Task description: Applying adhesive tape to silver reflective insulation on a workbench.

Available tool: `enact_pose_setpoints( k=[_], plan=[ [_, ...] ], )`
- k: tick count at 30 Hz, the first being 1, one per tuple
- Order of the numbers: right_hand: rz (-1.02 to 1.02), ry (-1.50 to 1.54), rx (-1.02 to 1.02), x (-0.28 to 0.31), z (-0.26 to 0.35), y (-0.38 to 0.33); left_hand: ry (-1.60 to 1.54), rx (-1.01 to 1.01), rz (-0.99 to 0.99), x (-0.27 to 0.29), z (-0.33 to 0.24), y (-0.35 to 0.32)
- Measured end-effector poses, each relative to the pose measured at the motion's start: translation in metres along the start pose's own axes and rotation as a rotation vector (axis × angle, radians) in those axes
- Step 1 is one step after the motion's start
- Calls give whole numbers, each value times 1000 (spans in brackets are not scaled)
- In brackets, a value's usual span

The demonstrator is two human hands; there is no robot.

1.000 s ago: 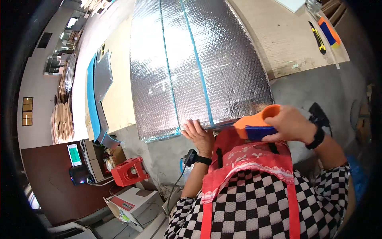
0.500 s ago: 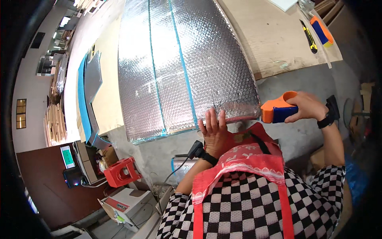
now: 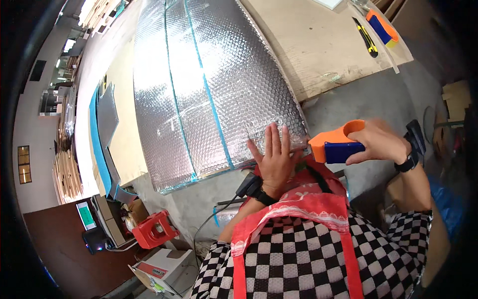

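A long silver bubble-foil sheet [image 3: 249, 89] lies on the table, with two blue-green strips running along its length. My left hand [image 3: 275, 162] rests with spread fingers on its near edge, toward the right corner. In my right hand [image 3: 381, 142] is an orange and blue tape dispenser [image 3: 343, 152], held by its rear part. The dispenser's front end is at the sheet's near right corner; whether it touches the foil I cannot tell. Some of my right fingers are hidden behind the dispenser.
A yellow-and-black utility knife [image 3: 366, 38] and another orange and blue dispenser [image 3: 382, 27] lie on the wooden board [image 3: 294, 40] at the far right. Blue and grey cut pieces [image 3: 105, 134] lie at the left. A red plastic holder [image 3: 155, 229] stands below them.
The view has shifted, so the sheet appears further left. My left hand has slid rightward along the near edge, further onto the foil. The dispenser has come closer to the corner.
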State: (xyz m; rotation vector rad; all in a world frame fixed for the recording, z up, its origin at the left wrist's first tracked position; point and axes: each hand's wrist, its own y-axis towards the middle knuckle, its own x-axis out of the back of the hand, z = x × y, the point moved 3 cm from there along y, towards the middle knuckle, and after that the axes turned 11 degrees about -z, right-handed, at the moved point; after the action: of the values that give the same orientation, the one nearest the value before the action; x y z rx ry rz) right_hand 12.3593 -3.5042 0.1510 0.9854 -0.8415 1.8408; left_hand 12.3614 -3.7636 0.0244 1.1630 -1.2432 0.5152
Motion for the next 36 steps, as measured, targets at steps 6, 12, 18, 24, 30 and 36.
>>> enact_pose_setpoints(
  k=[6,12,18,24,30,36],
  plan=[
    [101,-2,-150,16,-18,-23,22,-28,40,-1,0,7],
    [114,53,-236,-7,-49,-7,-18,-13,121,1,-2,21],
    [97,166,-248,-26,-73,3,-43,-35,200,5,-6,26],
    [369,383,-310,-81,-118,34,-222,-44,187,16,5,29],
    [433,548,-229,-145,-145,73,-690,-607,264,36,30,-15],
    [153,548,182,-234,-145,129,-530,10,1032,-47,50,-57]
  ],
)
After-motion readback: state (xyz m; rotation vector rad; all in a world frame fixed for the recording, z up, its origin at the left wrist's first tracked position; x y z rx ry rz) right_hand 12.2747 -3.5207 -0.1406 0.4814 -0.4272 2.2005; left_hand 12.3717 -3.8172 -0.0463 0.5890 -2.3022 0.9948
